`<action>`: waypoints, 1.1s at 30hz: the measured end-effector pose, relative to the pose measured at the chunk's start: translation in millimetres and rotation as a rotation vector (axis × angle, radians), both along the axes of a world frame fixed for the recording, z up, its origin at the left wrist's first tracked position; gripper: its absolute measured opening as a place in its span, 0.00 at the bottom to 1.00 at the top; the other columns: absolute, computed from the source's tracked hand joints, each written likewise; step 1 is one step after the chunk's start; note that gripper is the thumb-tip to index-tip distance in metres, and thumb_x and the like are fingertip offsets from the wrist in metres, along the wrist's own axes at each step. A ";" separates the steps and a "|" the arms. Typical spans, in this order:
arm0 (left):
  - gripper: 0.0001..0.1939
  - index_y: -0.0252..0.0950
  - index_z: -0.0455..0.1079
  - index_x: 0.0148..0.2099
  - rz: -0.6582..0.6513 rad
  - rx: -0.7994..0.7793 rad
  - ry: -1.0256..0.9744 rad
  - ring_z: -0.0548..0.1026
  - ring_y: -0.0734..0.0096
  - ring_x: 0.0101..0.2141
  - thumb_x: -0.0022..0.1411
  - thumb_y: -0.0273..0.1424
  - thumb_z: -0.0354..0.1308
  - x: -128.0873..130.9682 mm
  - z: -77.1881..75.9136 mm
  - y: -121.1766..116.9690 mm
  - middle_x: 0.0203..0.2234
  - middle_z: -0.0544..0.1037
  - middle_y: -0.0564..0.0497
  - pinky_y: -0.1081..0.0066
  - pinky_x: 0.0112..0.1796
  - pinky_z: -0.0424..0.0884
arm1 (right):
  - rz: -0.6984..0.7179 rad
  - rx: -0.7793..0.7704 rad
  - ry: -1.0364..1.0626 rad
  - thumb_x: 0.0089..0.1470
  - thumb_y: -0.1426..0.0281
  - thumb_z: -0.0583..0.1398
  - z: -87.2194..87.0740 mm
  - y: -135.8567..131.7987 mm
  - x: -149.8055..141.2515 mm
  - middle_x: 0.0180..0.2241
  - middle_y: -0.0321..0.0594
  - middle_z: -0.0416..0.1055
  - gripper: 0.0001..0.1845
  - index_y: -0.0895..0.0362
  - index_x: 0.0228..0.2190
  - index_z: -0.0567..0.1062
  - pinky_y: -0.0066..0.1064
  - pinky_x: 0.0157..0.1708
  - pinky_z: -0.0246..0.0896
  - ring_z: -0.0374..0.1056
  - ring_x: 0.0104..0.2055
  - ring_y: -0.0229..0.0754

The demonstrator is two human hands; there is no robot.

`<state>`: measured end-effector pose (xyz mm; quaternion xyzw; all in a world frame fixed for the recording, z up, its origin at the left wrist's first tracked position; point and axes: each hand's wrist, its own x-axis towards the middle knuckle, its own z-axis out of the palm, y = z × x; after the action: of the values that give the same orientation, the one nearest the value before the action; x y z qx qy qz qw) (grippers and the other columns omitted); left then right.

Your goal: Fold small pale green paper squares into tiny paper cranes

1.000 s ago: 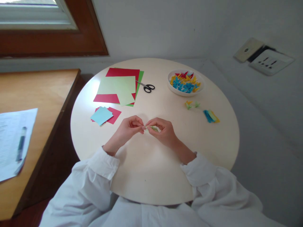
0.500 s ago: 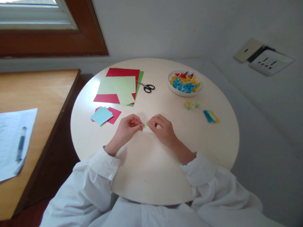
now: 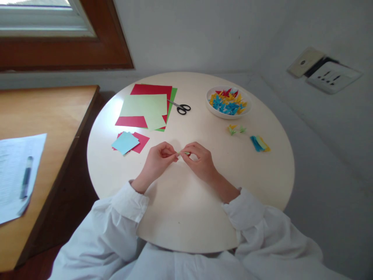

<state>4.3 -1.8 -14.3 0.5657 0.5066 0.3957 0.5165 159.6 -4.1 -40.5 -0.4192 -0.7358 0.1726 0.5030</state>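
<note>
Evidently between the hands: a small, pale green, folded piece of paper, at the middle of the round, cream-white table; fingers hid most of it, so its exact shape could not be told.
Left hand: nearly closed, thumb and fingertips pinched at the paper's left end, the other fingers curled.
Right hand: thumb and forefinger closed on the paper, just beside the left fingertips, with a green edge showing between them.
Paper's weight: probably next to nothing, so a light pinch was enough.
Paper's stiffness: likely crisp along folded layers but soft at single edges; a hard squeeze could have crushed it, a sharp pull torn it.
Paper's surface: seemingly dry and not very slippery, though its smallness left little to grip.
Best hold: likely fingertips on the thicker folded layers, thin points left free.
Small folded green and yellow paper shapes: near the right hand, apparently just as light, and easily flattened.
</note>
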 end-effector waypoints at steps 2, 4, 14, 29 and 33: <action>0.08 0.35 0.62 0.26 0.008 0.040 0.033 0.74 0.72 0.24 0.49 0.29 0.60 0.9 -1.1 -0.9 0.19 0.73 0.54 0.74 0.26 0.67 | -0.007 -0.005 -0.007 0.49 0.77 0.58 0.1 -0.4 -0.4 0.26 0.38 0.69 0.06 0.56 0.24 0.71 0.28 0.30 0.63 0.67 0.30 0.37; 0.08 0.35 0.62 0.26 0.014 0.074 0.057 0.72 0.73 0.23 0.50 0.29 0.59 1.5 -3.2 -1.6 0.19 0.71 0.55 0.74 0.25 0.66 | -0.018 -0.013 -0.008 0.48 0.77 0.58 0.5 -0.7 -0.7 0.26 0.38 0.70 0.06 0.56 0.24 0.71 0.28 0.30 0.63 0.67 0.30 0.37; 0.06 0.37 0.59 0.27 -0.041 0.232 0.126 0.70 0.74 0.24 0.52 0.26 0.55 0.9 -10.6 -3.0 0.20 0.67 0.56 0.73 0.26 0.65 | -0.060 0.004 -0.023 0.47 0.78 0.58 -0.8 0.3 -1.7 0.25 0.37 0.71 0.06 0.56 0.24 0.69 0.28 0.30 0.63 0.67 0.29 0.37; 0.05 0.37 0.63 0.32 0.034 0.444 0.314 0.67 0.75 0.26 0.53 0.29 0.57 0.6 -11.7 -2.1 0.25 0.69 0.53 0.73 0.28 0.66 | -0.057 -0.040 -0.045 0.49 0.75 0.61 0.2 1.4 4.5 0.25 0.37 0.68 0.03 0.56 0.26 0.74 0.27 0.28 0.62 0.65 0.27 0.36; 0.13 0.37 0.65 0.42 -0.027 0.476 0.255 0.71 0.66 0.42 0.53 0.30 0.59 -3.2 -15.2 0.8 0.42 0.72 0.45 0.66 0.41 0.69 | 0.004 -0.027 0.012 0.50 0.75 0.61 0.8 0.8 5.5 0.26 0.37 0.69 0.04 0.56 0.26 0.74 0.27 0.27 0.63 0.66 0.28 0.35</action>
<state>1.1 -1.0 -29.5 0.7233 0.4525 0.4223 0.3060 165.1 -3.3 -39.7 -0.4235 -0.7313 0.1860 0.5012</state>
